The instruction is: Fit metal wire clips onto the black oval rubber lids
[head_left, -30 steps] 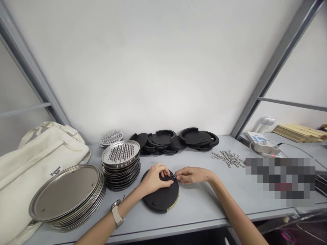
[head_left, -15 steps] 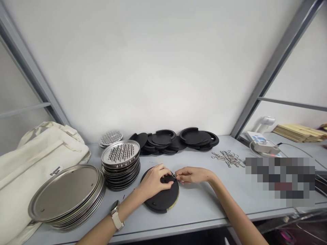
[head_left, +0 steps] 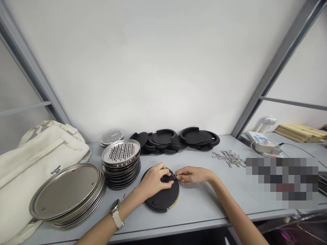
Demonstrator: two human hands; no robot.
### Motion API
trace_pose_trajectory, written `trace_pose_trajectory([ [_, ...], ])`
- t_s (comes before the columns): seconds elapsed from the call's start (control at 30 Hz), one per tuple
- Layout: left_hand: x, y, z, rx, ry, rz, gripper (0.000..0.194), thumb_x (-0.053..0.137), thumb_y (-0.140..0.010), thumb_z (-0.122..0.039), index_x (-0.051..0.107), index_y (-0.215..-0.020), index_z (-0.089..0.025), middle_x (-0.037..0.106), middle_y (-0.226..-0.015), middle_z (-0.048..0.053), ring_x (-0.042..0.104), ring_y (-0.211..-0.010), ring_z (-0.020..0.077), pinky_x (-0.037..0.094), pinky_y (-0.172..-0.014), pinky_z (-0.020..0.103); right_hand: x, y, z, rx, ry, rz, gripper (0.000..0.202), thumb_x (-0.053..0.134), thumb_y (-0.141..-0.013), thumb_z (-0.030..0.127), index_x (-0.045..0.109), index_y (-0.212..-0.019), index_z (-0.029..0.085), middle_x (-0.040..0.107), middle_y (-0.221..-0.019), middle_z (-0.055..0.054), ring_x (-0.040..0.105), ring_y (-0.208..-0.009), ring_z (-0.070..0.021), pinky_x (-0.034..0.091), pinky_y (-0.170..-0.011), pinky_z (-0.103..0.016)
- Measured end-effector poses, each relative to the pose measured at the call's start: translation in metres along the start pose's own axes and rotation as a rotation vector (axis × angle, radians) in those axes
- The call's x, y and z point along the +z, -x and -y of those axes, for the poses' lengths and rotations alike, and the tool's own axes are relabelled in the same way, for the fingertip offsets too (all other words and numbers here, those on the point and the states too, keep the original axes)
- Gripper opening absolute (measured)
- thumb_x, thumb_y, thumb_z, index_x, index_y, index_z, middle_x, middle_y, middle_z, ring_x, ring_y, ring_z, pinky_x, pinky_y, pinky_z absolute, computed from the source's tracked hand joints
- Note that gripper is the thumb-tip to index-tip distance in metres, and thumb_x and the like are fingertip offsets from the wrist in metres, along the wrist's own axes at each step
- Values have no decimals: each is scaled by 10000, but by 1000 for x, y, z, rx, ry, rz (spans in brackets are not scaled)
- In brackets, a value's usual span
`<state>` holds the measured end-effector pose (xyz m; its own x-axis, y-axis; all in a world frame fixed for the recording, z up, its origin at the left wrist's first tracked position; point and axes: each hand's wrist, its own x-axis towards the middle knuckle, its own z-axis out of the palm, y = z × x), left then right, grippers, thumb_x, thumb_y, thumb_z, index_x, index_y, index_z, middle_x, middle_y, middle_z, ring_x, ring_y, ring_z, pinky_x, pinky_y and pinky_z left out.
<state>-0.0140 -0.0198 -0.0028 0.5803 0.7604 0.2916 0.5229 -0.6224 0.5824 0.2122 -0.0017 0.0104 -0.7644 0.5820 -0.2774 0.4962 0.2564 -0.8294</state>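
A black round disc lies on the grey table, with a thin yellowish edge showing at its lower right. Across its top my left hand presses down, fingers curled and thumb on the surface, holding it in place. At the disc's upper right edge, my right hand pinches a small silver wire clip between thumb and fingers. The clip's far end is hidden by the fingers. More such metal clips lie in a loose heap to the right of the hands.
Round metal trays are stacked at left beside a cream bag. Behind my left hand stands a pile of grater discs. Black rings and discs lie along the wall. A white device with cables sits right, near wooden boards.
Both hands stay almost where they were, with the disc and clip barely shifted. The whole view has moved very slightly.
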Motion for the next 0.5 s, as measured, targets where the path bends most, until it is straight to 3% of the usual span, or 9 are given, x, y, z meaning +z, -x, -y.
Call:
trace_pose_trajectory([
  [0.5,0,-1,2,-15,-41,42,157,660,-743,-344,640,-835,-218,505,-754,-26,487,-650,112,345,-605,215,3,-2,2,12,-14,-20,254,410,-878,322,407,-673,173,381,-582,54,317,-530,-73,289,-521,-197],
])
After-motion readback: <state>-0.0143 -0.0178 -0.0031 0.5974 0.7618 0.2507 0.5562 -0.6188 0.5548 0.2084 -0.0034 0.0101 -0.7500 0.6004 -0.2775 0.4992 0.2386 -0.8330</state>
